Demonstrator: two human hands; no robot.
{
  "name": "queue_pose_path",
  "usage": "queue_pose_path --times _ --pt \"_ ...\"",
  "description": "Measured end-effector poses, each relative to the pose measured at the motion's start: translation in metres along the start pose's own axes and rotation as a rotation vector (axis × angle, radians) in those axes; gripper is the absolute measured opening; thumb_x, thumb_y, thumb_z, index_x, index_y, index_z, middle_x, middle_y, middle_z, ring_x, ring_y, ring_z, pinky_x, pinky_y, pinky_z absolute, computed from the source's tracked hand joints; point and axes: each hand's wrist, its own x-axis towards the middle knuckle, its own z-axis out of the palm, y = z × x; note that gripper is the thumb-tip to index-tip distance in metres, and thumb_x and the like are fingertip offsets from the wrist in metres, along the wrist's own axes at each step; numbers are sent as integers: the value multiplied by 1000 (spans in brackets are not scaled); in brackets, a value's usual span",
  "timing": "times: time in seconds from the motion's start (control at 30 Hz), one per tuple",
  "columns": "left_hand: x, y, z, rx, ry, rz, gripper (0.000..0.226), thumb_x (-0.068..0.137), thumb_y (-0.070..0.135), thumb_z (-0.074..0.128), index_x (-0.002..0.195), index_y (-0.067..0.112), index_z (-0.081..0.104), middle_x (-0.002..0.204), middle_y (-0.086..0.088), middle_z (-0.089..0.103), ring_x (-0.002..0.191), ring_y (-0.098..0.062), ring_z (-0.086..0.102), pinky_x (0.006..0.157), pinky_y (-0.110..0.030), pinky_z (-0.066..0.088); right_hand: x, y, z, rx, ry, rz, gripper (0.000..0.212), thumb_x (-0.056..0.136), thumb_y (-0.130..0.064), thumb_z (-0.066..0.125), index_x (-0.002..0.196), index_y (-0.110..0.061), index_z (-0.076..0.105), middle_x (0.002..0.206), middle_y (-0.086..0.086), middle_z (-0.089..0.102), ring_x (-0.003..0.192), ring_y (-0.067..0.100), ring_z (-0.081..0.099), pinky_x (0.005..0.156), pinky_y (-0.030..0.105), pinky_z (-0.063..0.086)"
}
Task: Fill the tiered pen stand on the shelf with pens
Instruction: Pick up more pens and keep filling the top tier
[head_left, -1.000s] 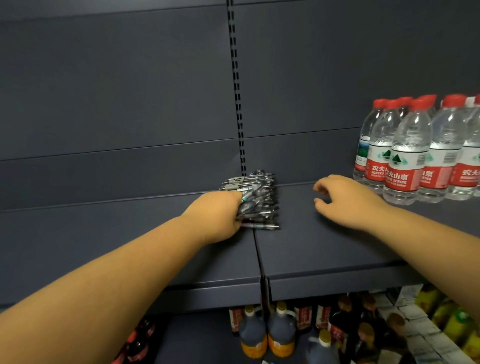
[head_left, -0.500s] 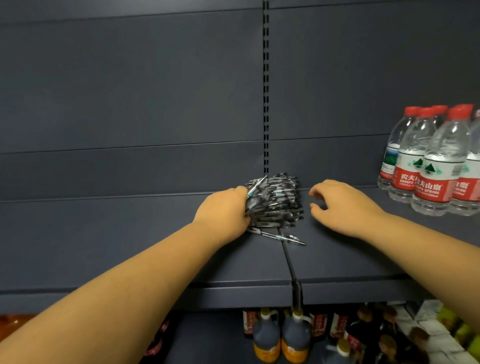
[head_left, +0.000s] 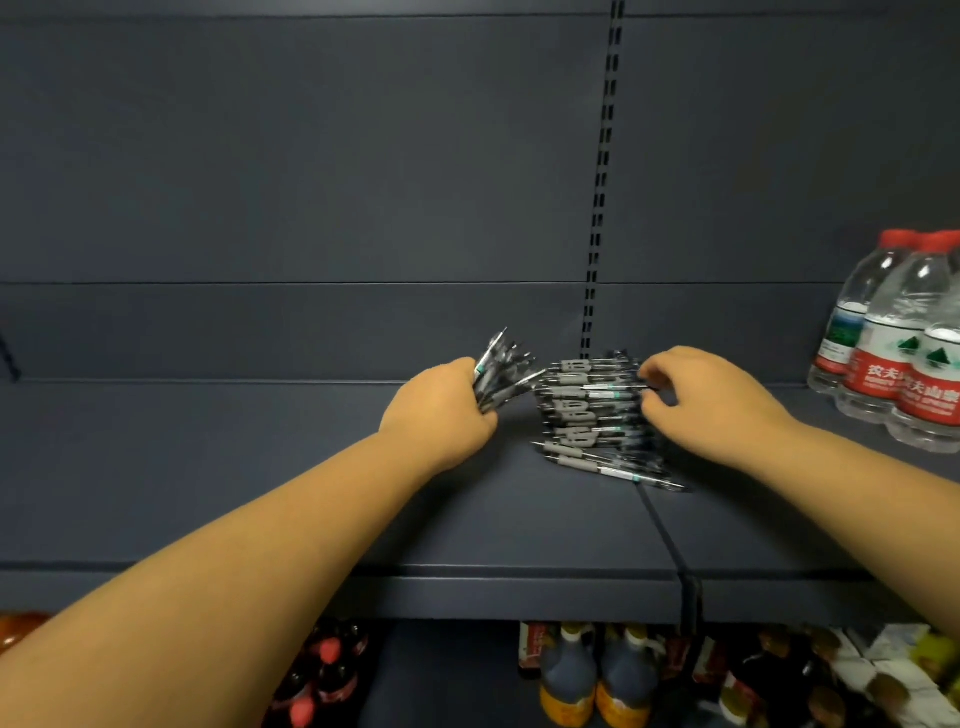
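Observation:
A stack of grey and clear pens (head_left: 592, 410) lies in rows on the dark shelf (head_left: 519, 519), near the seam between two shelf boards; whether a stand holds them I cannot tell. My left hand (head_left: 441, 410) grips a bunch of pens (head_left: 506, 371) lifted clear of the stack's left side, their tips pointing up and right. My right hand (head_left: 711, 400) has curled fingers touching the right ends of the upper pens in the stack. One pen (head_left: 639, 475) lies loose at the front of the stack.
Several water bottles with red caps (head_left: 904, 353) stand at the right end of the shelf. A slotted upright (head_left: 602, 171) runs down the back panel. Below the shelf stand dark sauce bottles (head_left: 597, 675) and other goods.
My left hand has pulled a bunch of pens up and left, away from the stack. My right hand has moved in to the stack's right side. The view has shifted left.

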Motion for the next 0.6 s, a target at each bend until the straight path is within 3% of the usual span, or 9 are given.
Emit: queue_pose_path --times 0.23,0.4,0.5,0.6 --pt "-22 -75 -72 -200 100 -214 13 81 28 62 81 21 51 74 0 65 63 -22 60 54 -30 45 35 -117 16 90 24 -175 23 97 -27 54 117 -22 63 108 -7 60 103 18 59 88 35 50" --pt "-61 -155 -138 -401 254 -337 11 76 18 62 84 12 58 72 -2 73 72 -33 71 67 -48 61 58 -229 36 147 27 -321 25 97 -30 54 119 -23 64 107 -9 59 102 17 58 88 34 50" --pt "-92 -210 -178 -415 381 -392 11 77 15 61 84 7 57 73 -12 70 66 -34 66 63 -50 57 68 -300 49 190 15 -401 24 97 -30 53 118 -23 63 105 -9 58 99 16 57 87 34 50" --pt "-127 -264 -214 -410 468 -458 9 79 13 60 80 7 52 74 -19 68 56 -26 57 55 -50 55 74 -370 61 219 1 -476 23 97 -30 53 116 -23 63 105 -9 58 97 17 58 85 33 50"
